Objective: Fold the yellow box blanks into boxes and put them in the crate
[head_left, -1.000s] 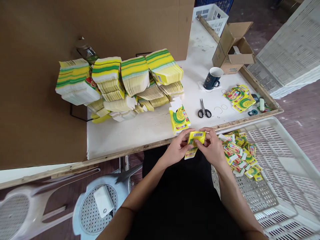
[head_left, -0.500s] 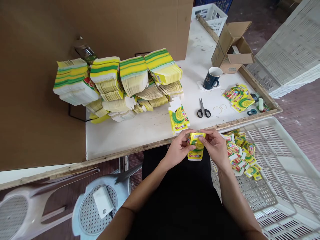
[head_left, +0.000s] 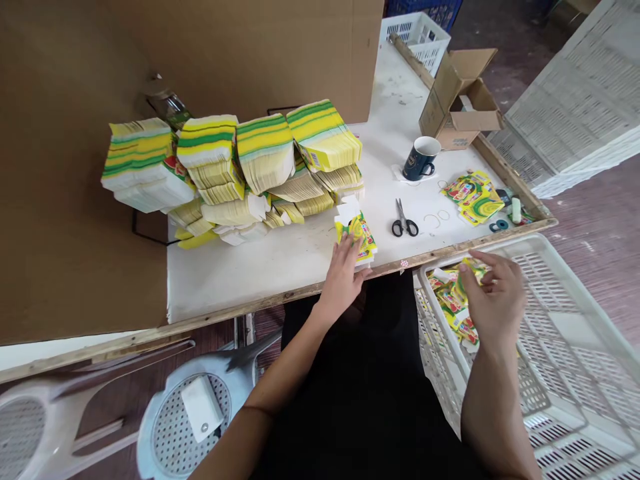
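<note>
My left hand (head_left: 341, 270) rests with its fingers stretched out over a small pile of flat yellow-green cartons (head_left: 367, 243) at the table's front edge. Its fingertips touch the top carton and cover part of it. Over the white plastic crate (head_left: 575, 283) on the right hovers my right hand (head_left: 497, 293), thumb and forefinger apart. Just beneath its thumb, a small yellow carton (head_left: 461, 290) shows among several folded cartons (head_left: 447, 300) in the crate; whether it touches the hand is hard to see.
Bundled flat cartons (head_left: 265, 150) are stacked at the back left. Black scissors (head_left: 404, 220), a dark mug (head_left: 419, 160), loose cartons (head_left: 475, 197) and an open cardboard box (head_left: 463, 120) stand or lie on the table (head_left: 225, 280). A blue stool (head_left: 150, 420) is below left.
The folded carton held between both hands has left them. My right hand has moved right, over the crate, and opened. My left hand has moved up-left onto the flat carton pile.
</note>
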A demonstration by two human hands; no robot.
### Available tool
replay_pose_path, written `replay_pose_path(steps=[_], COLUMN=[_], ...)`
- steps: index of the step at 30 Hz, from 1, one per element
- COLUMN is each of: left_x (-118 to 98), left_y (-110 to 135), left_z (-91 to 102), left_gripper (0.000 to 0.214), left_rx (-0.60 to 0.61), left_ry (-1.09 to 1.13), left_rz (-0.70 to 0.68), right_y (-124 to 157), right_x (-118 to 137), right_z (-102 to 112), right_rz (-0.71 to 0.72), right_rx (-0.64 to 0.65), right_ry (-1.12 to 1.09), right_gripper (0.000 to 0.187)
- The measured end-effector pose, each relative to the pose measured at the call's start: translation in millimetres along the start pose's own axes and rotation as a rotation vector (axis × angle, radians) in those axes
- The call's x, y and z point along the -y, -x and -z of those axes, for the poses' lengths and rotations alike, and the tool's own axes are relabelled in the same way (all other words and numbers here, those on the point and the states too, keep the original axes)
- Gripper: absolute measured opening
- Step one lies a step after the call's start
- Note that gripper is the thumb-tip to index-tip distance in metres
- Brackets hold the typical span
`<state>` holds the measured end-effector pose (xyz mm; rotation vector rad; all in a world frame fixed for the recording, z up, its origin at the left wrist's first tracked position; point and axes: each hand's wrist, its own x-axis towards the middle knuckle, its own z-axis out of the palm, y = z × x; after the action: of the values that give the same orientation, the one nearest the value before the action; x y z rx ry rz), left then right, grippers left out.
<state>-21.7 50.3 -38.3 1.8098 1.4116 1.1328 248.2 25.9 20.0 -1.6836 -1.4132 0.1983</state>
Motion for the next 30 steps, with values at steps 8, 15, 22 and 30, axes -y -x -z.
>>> replay_pose_path(steps=[8, 15, 22, 30], left_x=[-3, -34, -40, -39], left_y=[16, 35, 17, 21], left_z=[-1.8, -8.0, 5.7, 10.7], left_gripper=[0.033, 0.05, 0.075, 0.086], left_rx=[-0.022, 0.0, 0.262, 0.374], left_ry=[0.047, 0.322, 1.018, 1.122], left_rz=[-0.166, -0.27, 0.316, 0.265], right_y=[29, 31, 45, 46], right_x=[24, 42, 51, 53], right_z=[-59, -67, -66, -69], right_rz=[-0.377, -0.512, -0.46, -0.546], right_rx=[0.425, 0.324, 0.527, 0.652], right_ry=[-0.563, -0.768, -0.859, -0.944], right_gripper=[0.047, 0.055, 0.041, 0.039])
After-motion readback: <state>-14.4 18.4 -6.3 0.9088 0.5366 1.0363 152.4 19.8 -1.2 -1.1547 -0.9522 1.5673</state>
